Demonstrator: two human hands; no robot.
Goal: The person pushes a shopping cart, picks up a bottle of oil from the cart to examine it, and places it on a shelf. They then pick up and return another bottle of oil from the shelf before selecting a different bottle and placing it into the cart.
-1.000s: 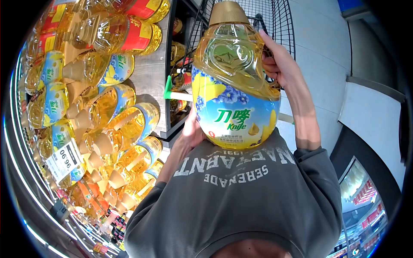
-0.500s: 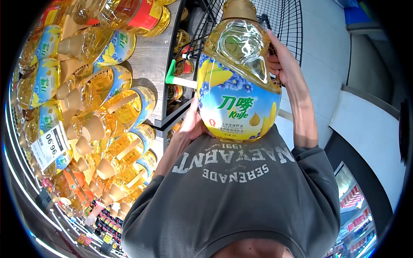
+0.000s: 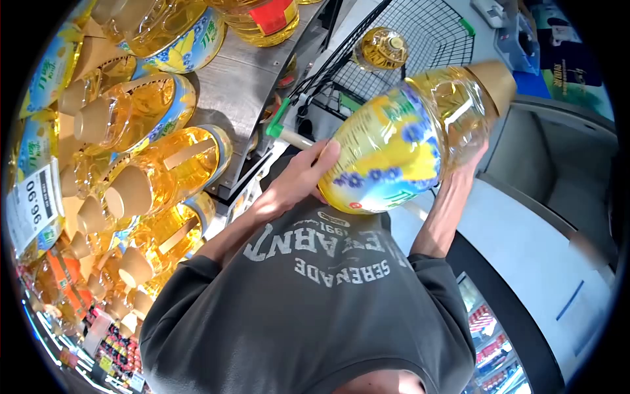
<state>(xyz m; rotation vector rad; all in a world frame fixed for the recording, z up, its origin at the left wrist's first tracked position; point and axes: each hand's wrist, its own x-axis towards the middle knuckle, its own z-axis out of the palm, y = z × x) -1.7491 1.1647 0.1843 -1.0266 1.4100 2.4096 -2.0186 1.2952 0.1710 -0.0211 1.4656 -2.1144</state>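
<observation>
A large cooking oil bottle point(image 3: 387, 148) with a blue and yellow flower-printed label and a tan cap is held in front of my chest. It is tilted, cap toward the upper right. My left hand point(image 3: 307, 172) grips its lower end, thumb on the near side. At the neck end, my right hand point(image 3: 467, 164) holds the bottle from its far side, and most of those fingers are hidden behind it. Beyond the bottle is a black wire shopping cart point(image 3: 426, 33) with a green-ended handle. Another oil bottle point(image 3: 382, 49) stands inside the cart.
To the left, a wooden display shelf point(image 3: 226, 85) bears rows of oil bottles point(image 3: 147, 108) with tan caps. A price tag point(image 3: 36, 203) reading 96.90 hangs there. A white surface point(image 3: 525, 256) and a lit fridge case point(image 3: 492, 341) are on the right.
The bottle has gone from nearly upright to tilted, cap swung right and label turned. My left hand has come up on its base. The view has shifted, showing the bottle in the cart.
</observation>
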